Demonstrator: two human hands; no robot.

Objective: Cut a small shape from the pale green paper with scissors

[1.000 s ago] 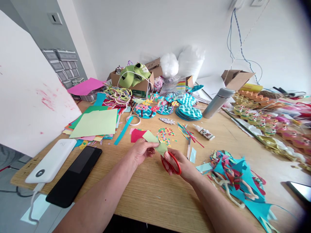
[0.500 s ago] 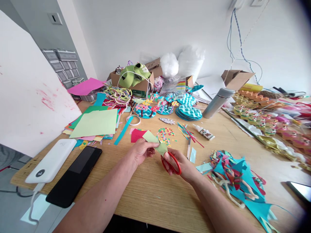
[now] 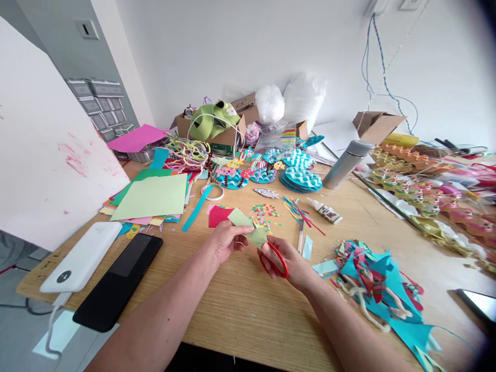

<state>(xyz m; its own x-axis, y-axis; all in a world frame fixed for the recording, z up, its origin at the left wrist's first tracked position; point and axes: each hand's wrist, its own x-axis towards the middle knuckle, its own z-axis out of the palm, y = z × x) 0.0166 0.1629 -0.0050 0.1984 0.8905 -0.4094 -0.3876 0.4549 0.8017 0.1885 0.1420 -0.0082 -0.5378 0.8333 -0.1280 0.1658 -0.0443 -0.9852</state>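
Observation:
Pinched between the fingers of my left hand (image 3: 229, 242) is a small piece of light green paper (image 3: 241, 219). My right hand (image 3: 287, 263) grips the red handles of a pair of scissors (image 3: 279, 267); the blades are mostly hidden by the paper. Both hands meet above the table, the scissors at the paper's right end. Just beyond them lie a red piece of paper (image 3: 220, 216) and a scatter of tiny coloured paper bits (image 3: 266, 211). A pen (image 3: 301, 236) rests close to my right hand.
Stacked coloured paper (image 3: 155, 199), a white power bank (image 3: 83, 256) and a black phone (image 3: 120, 281) occupy the left. To the right are a glue bottle (image 3: 324, 211), a grey flask (image 3: 346, 164) and a heap of paper scraps (image 3: 382, 289). Blue paper discs (image 3: 300, 181) sit farther back.
The green paper's right end has shifted slightly at the scissors. Both hands stay in nearly the same place.

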